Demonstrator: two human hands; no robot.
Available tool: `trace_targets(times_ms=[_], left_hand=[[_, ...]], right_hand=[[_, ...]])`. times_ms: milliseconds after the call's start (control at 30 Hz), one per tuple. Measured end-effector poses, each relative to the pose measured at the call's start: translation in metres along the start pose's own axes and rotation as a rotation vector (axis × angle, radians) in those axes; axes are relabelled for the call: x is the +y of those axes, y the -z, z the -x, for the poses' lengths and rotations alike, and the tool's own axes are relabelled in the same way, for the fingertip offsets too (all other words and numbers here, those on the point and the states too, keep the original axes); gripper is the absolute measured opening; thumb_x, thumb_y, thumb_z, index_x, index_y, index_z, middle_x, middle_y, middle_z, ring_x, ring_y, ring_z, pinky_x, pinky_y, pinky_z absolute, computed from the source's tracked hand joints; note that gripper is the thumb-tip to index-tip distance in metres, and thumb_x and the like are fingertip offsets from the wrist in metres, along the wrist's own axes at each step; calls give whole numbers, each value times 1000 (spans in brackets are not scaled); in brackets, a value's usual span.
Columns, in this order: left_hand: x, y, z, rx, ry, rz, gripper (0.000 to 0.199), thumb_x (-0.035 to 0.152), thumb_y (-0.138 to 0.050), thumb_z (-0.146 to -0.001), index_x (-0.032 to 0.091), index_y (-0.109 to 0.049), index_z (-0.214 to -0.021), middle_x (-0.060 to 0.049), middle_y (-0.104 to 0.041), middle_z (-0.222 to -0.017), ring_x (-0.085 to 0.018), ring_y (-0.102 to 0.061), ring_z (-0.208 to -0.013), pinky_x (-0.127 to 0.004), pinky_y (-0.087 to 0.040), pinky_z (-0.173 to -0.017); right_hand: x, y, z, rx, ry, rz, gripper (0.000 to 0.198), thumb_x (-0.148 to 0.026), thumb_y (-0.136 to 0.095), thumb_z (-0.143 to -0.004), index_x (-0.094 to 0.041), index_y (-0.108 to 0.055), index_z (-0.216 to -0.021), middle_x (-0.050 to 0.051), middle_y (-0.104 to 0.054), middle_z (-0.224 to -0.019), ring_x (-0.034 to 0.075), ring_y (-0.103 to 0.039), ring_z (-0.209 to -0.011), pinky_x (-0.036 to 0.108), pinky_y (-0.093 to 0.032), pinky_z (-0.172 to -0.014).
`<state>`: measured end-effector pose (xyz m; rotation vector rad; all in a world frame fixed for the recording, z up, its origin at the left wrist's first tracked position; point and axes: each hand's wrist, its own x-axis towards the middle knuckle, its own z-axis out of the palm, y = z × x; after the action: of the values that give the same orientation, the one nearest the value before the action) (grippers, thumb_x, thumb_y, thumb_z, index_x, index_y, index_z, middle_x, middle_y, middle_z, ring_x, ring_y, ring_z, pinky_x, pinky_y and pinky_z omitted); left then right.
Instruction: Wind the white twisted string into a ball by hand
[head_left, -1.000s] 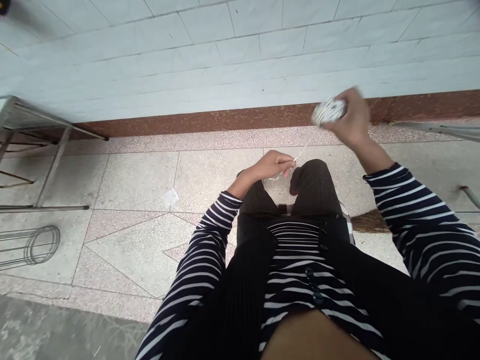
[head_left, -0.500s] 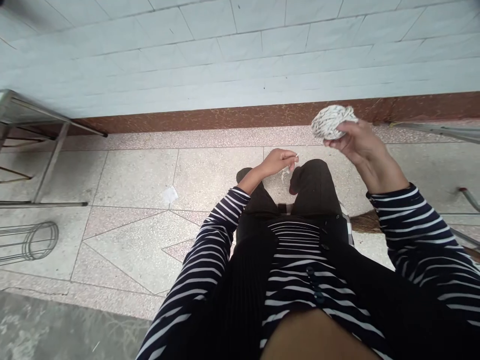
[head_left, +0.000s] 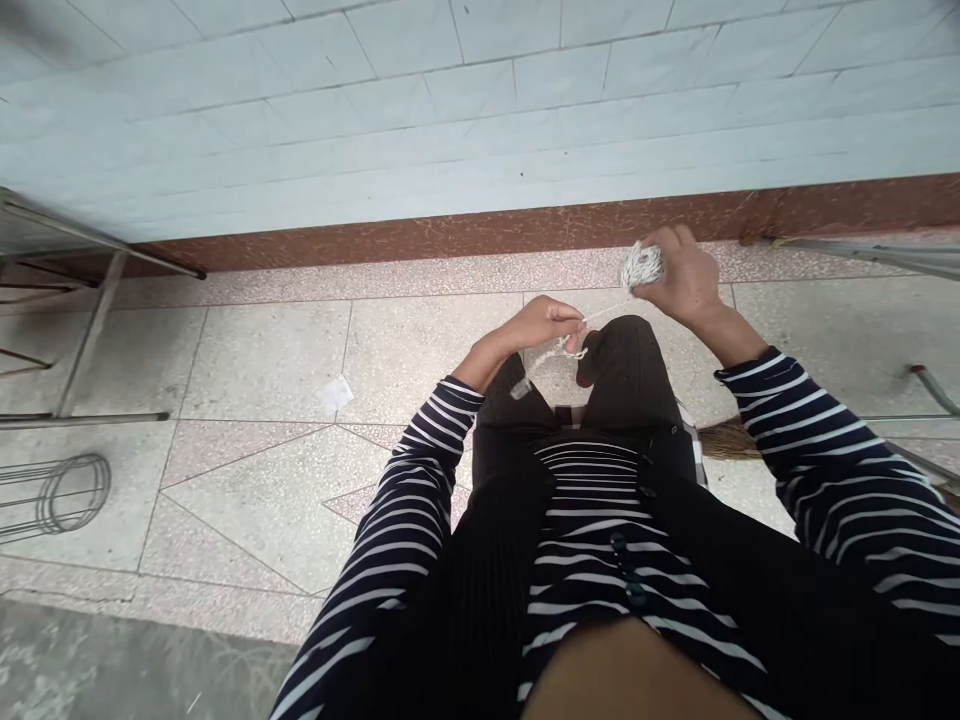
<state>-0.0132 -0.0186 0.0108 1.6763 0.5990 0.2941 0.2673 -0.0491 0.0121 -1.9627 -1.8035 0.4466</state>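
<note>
In the head view, my right hand is closed around a ball of off-white yarn, covering its right side. The thick strands are wound in one bundle. My left hand pinches the yarn between thumb and fingers, in front of my knees. A thin stretch runs from those fingertips up to the ball. Below the left hand a loose yarn tail hangs down over the dark trousers, looped near the fingers and blurred at its lower end.
A pale tiled wall with a brown skirting stands ahead. To the left are a metal-legged table and a round wire rack. A white scrap lies on the floor. Broom bristles show beside my right side.
My right hand has turned over and moved slightly left with the yarn ball, its back now facing up. The strand between both hands now shows, and more of the tail hangs below the left.
</note>
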Motion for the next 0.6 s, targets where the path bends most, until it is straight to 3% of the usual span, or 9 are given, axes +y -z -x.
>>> trace_targets(times_ms=[67, 133, 200, 267, 367, 500, 600], left_hand=[[3, 9, 0, 83, -3, -40, 34, 37, -67, -98, 16, -78, -74, -3, -77, -76, -13, -69, -76, -29, -53, -86], [2, 16, -5, 134, -16, -78, 31, 37, -69, -96, 16, -79, -76, -3, -77, -77, -12, -68, -74, -29, -52, -84], [-4, 17, -12, 136, -37, -83, 30, 39, -71, -96, 16, -80, -79, -3, -78, -80, -13, -68, -75, -29, -51, -84], [-14, 13, -17, 133, -62, -42, 32, 43, -71, -96, 16, -80, -83, -4, -79, -83, -14, -70, -78, -29, -51, -84], [-32, 7, -17, 163, -64, -5, 39, 47, -68, -98, 16, -78, -78, -4, -76, -79, -14, -68, -78, -29, -50, -83], [-55, 3, -6, 200, -18, 18, 43, 47, -65, -98, 16, -75, -70, -6, -76, -79, -16, -69, -82, -30, -51, -89], [-68, 1, 1, 242, -6, 81, 41, 47, -65, -99, 16, -76, -74, -7, -79, -86, -17, -72, -88, -31, -52, -94]], right_hand=[[1, -1, 6, -286, 1, -91, 51, -21, -83, -64, -24, -70, -112, 11, -72, -120, 35, -68, -105, 47, -55, -87], [-5, -4, 18, -622, -11, -332, 45, -22, -84, -61, -25, -73, -105, 5, -74, -103, 30, -70, -94, 42, -57, -79], [-16, -5, 32, -800, -67, -645, 44, -25, -86, -61, -26, -75, -103, 3, -75, -98, 25, -71, -86, 37, -59, -73], [-26, -1, 42, -755, -168, -906, 48, -25, -90, -59, -26, -75, -105, 1, -74, -95, 21, -70, -80, 33, -60, -68], [-37, 18, 45, -548, -289, -1136, 57, -20, -93, -53, -27, -74, -107, -1, -73, -89, 18, -68, -71, 30, -61, -60], [-47, 53, 38, -332, -268, -1331, 69, -19, -93, -52, -31, -75, -117, 2, -79, -112, 20, -70, -80, 30, -60, -56], [-55, 71, 37, -253, -212, -1387, 72, -20, -90, -56, -31, -75, -125, 3, -77, -127, 24, -73, -99, 33, -64, -66]])
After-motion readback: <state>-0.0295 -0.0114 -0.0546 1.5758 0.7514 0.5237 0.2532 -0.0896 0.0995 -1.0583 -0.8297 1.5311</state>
